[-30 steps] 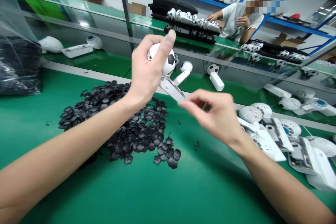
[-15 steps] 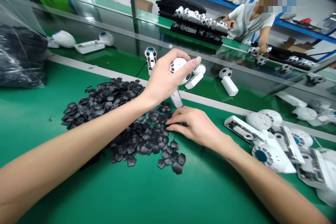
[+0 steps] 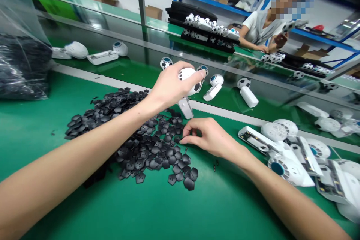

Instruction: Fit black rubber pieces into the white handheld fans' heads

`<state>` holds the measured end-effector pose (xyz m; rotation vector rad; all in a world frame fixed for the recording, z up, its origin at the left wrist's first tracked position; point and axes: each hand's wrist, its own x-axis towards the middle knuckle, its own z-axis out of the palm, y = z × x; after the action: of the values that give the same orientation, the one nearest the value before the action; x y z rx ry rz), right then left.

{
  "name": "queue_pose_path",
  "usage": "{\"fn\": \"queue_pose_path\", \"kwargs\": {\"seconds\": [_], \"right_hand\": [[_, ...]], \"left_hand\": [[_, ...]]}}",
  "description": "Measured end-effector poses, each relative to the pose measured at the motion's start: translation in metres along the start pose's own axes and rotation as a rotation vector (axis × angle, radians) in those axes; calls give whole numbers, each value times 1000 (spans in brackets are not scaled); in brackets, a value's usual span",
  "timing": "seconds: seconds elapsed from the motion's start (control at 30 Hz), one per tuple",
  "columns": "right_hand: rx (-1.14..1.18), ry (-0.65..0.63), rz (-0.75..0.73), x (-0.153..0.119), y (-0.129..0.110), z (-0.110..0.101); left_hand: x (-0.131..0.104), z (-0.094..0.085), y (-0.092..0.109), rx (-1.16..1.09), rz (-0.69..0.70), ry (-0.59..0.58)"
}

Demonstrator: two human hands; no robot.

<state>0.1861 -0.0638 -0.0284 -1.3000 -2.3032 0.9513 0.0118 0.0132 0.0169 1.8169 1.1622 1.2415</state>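
My left hand (image 3: 171, 84) is closed around the ball-shaped head of a white device with black football patches (image 3: 186, 75); its white stem (image 3: 185, 108) points down below my fingers. At the right edge of a heap of black pentagon pieces (image 3: 152, 150), my right hand (image 3: 209, 135) has its thumb and fingers curled together in a pinch. Whatever lies between those fingertips is too small to make out. Loose pentagons (image 3: 189, 183) lie at the near edge of the heap.
Several white devices (image 3: 284, 168) are piled on the right. More, including a football-headed one (image 3: 247, 92), lie along the green strip beyond the pale rail (image 3: 225, 110). A clear bag of black pieces (image 3: 22, 60) stands left. Across the line sits a co-worker (image 3: 253, 30).
My left hand has shifted slightly left and down in view with the device. My right fingertips have drawn slightly right and curled more. The co-worker now holds up a football-patterned device.
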Motion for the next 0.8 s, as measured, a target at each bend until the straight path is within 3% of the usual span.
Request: {"fn": "queue_pose_path", "kwargs": {"seconds": [0.2,0.3,0.43,0.6,0.73,0.8], "right_hand": [[264,24,46,-3,4,-16],[287,50,38,-5,7,-20],[302,122,6,-7,2,-28],[582,278,-32,-8,-11,-43],[747,509,-32,-12,-24,-52],[856,525,-26,-15,-32,-55]], "left_hand": [[9,-14,-6,-221,-203,-271],[12,-15,-12,-360,-246,-333],[11,-14,-17,-394,-233,-315],[0,-5,-14,-361,-178,-212],[-12,-2,-2,-308,22,-107],[-18,-4,4,-223,172,-59]]}}
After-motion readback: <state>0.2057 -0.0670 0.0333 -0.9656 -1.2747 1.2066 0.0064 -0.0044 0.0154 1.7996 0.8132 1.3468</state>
